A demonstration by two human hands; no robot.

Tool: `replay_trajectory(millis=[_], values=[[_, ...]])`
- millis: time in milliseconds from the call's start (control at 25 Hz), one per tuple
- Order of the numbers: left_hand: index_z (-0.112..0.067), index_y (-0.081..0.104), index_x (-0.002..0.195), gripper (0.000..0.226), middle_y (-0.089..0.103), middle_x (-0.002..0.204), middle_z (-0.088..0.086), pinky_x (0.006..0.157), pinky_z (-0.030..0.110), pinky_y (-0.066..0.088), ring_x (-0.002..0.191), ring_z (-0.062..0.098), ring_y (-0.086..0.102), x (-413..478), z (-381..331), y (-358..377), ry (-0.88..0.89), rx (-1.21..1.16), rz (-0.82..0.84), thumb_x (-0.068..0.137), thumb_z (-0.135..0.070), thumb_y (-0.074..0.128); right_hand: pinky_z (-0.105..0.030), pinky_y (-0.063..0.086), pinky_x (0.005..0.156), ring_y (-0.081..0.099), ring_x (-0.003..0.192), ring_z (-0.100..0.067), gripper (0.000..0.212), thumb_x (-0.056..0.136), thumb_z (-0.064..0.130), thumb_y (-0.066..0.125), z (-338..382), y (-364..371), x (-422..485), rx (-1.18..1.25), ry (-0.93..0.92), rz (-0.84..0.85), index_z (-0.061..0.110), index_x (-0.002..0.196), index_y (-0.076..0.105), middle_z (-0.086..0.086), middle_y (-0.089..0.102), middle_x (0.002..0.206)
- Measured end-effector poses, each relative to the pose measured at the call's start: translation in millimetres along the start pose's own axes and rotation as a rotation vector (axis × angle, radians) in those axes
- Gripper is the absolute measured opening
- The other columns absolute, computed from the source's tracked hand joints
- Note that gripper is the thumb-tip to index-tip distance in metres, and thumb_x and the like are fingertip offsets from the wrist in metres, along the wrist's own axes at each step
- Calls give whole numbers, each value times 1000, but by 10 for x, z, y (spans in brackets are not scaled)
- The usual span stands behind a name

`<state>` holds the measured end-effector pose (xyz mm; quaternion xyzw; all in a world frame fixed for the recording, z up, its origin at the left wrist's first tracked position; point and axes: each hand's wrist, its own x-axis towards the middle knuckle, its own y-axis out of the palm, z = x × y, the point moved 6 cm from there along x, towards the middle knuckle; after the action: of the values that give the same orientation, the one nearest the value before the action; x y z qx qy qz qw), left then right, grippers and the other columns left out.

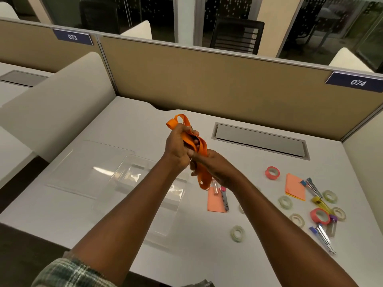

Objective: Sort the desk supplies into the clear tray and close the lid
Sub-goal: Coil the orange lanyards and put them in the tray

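head view: one camera, looking down over both forearms at a white desk (83, 204).
left hand (179, 146): raised above the desk, fingers curled around the upper part of an orange strap (200, 146); loops of it stick out above the fist.
right hand (215, 168): just below and right of the left, touching it, fingers closed on the same strap; a folded tail hangs under the palm.
strap position: in the air, centre of frame, above the near right edge of the tray, not touching the desk.
clear tray (165, 210): open, on the desk under the left forearm, partly hidden by it; looks empty as far as visible.
lid (87, 168): clear, flat on the desk just left of the tray, apparently touching its left edge.
supplies right of tray: salmon sticky-note pad (215, 201) with a small clear vial and a pink-capped metal item lying on it.
far right cluster: second orange-pink pad (295, 187), two pink tape rolls (272, 172), several clear tape rolls (237, 233), staplers or clips with blue, yellow and purple ends; exact type hard to tell.
back of desk: grey cable hatch (260, 140), tan partition with tag 074 (358, 82).
sleeve: plaid cuff (70, 274), bottom left.
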<state>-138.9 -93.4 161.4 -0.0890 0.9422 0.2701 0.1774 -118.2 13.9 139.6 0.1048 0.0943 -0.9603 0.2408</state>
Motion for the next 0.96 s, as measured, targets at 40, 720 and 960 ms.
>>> replay_trajectory(millis=[40, 720, 960], values=[[-13, 63, 91, 17, 70, 86, 10, 83, 44, 53, 85, 27, 65, 33, -7, -106, 11, -41, -19, 95, -25, 51, -28, 59, 72, 70, 71, -14, 32, 90, 55, 60, -36, -12, 35, -39, 21, -6, 26, 100, 65, 8, 71, 76], [-36, 54, 130, 61, 67, 123, -9, 84, 25, 54, 109, 8, 65, 446, 166, -1081, 34, 228, 73, 83, -73, 41, -28, 46, 67, 60, 78, -17, 18, 96, 7, 44, 525, 673, 1090, -420, -78, -143, 9, 91, 61, -5, 64, 87], [-21, 60, 130, 65, 70, 121, 1, 103, 40, 48, 118, 16, 61, 622, 343, -1491, -109, 69, -141, 92, -69, 39, -47, 39, 111, 59, 112, -13, 23, 101, 32, 40, 58, 1197, 1318, -193, 86, -248, 43, 98, 60, 18, 64, 103]])
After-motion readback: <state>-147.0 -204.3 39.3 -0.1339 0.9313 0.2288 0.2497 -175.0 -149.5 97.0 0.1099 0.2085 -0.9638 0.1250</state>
